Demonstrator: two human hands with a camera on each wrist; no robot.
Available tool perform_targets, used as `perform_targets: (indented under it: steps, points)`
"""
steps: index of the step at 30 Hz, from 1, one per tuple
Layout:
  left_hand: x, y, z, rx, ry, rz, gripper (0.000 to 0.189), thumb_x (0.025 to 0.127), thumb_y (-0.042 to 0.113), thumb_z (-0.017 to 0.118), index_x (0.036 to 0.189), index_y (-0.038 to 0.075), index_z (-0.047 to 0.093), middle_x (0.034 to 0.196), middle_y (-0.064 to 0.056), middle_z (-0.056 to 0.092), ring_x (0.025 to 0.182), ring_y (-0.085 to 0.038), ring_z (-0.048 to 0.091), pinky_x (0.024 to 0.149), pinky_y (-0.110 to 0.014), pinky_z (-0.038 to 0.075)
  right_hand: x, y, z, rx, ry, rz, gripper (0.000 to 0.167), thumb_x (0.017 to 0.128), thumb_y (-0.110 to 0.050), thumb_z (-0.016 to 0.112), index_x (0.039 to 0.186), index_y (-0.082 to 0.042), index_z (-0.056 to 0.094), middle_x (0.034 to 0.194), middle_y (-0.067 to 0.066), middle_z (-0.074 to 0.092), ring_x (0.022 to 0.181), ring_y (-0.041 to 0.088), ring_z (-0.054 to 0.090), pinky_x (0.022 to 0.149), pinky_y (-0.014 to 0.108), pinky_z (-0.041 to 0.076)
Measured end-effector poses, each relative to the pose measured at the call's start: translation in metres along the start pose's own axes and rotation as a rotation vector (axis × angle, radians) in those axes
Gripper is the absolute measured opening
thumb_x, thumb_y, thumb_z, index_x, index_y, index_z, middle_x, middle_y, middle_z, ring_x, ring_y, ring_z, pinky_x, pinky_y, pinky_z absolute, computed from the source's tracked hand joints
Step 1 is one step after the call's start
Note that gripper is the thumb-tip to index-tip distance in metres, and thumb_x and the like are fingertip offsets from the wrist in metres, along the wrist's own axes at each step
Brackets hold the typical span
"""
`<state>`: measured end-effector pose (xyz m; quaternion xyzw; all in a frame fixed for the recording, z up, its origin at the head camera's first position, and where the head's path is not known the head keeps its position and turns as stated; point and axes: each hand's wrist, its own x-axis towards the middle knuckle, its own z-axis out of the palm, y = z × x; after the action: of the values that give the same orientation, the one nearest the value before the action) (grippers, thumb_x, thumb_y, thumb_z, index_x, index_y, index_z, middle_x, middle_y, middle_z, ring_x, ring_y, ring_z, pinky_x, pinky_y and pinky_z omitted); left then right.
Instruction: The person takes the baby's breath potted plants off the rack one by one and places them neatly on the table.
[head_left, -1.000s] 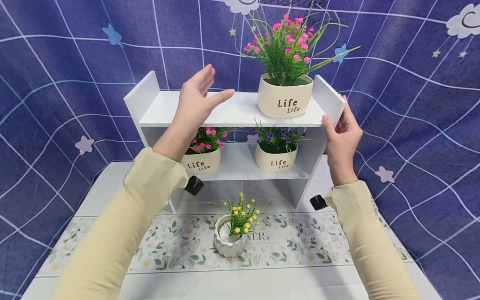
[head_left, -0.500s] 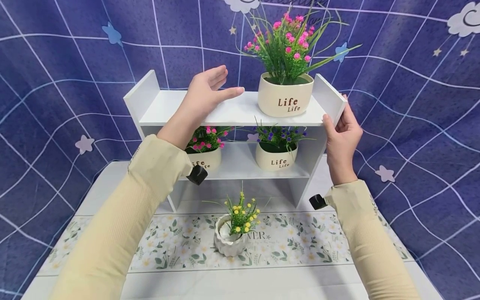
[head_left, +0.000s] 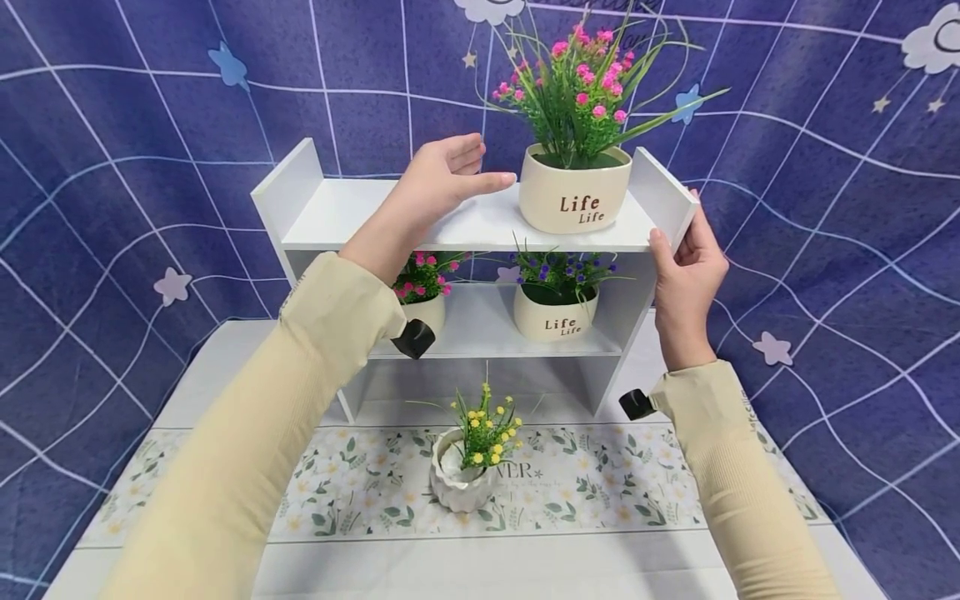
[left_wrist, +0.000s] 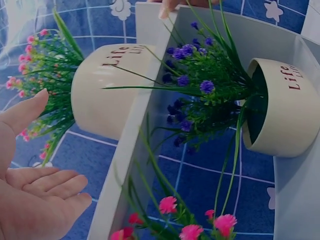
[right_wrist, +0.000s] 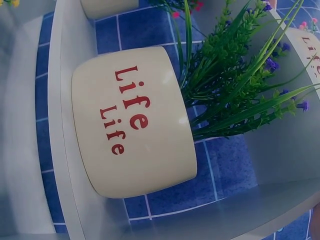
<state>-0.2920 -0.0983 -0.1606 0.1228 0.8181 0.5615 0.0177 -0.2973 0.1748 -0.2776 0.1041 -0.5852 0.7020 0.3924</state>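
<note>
On the top board of the white shelf (head_left: 341, 218) stands a cream "Life" flowerpot (head_left: 573, 193) with pink flowers, near the right side panel. My left hand (head_left: 448, 182) is just left of this pot, over the board, thumb pointing towards it and nothing held. In the left wrist view, the fingers (left_wrist: 50, 187) are extended with a gap to the pot. My right hand (head_left: 690, 275) grips the shelf's right panel, thumb at the front edge and fingers behind it. Below, a pot with purple flowers (right_wrist: 132, 125) stands on the middle board, right side.
Another pink-flowered pot (head_left: 429, 312) on the middle board's left is partly hidden behind my left wrist. In front of the shelf, a small white pot with yellow flowers (head_left: 465, 487) stands on a floral table runner (head_left: 600, 492). A blue patterned curtain (head_left: 150, 167) hangs behind.
My left hand has moved right along the top board, closer to the pink-flowered pot, and its forearm covers more of the lower left pot. The right hand stays on the panel.
</note>
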Motion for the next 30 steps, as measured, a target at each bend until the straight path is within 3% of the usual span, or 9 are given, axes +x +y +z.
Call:
perform_targets:
  steps: [9, 30]
  points:
    - [0.012, -0.002, 0.017, 0.002, -0.034, 0.024, 0.092, 0.086, 0.026, 0.073, 0.156, 0.013, 0.015, 0.162, 0.004, 0.022, 0.147, -0.007, 0.025, 0.12, -0.018, 0.023, 0.0, 0.0, 0.0, 0.017, 0.003, 0.013, 0.055, 0.087, 0.006, 0.059, 0.14, -0.002, 0.049, 0.144, 0.007, 0.053, 0.126, 0.021, 0.057, 0.107, 0.032, 0.046]
    - [0.025, -0.006, 0.037, -0.045, -0.021, -0.021, 0.092, 0.086, 0.026, 0.073, 0.156, 0.012, 0.015, 0.163, 0.002, 0.021, 0.148, -0.01, 0.023, 0.12, -0.021, 0.025, 0.0, 0.002, 0.0, 0.028, 0.014, 0.019, 0.054, 0.087, 0.005, 0.061, 0.138, -0.007, 0.053, 0.138, 0.01, 0.058, 0.121, 0.021, 0.06, 0.103, 0.03, 0.049]
